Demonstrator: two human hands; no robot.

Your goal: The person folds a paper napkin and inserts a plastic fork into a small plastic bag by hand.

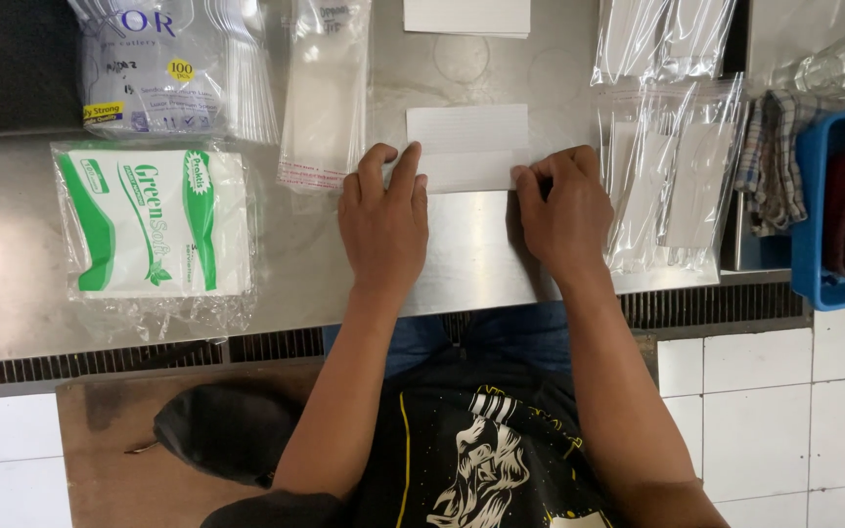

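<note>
Both hands, left hand [383,215] and right hand [564,207], press flat fingers on a white napkin [468,147] mid steel counter [462,259]; its near edge hides beneath them.

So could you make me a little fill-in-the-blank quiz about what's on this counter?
1. Both hands, the left hand and the right hand, press on a folded white ____.
2. The napkin lies on a shiny ____ counter.
3. The pack of tissues at the left is white and ____.
4. The tub at the right edge is ____.

Missing words: napkin; metal; green; blue
</note>
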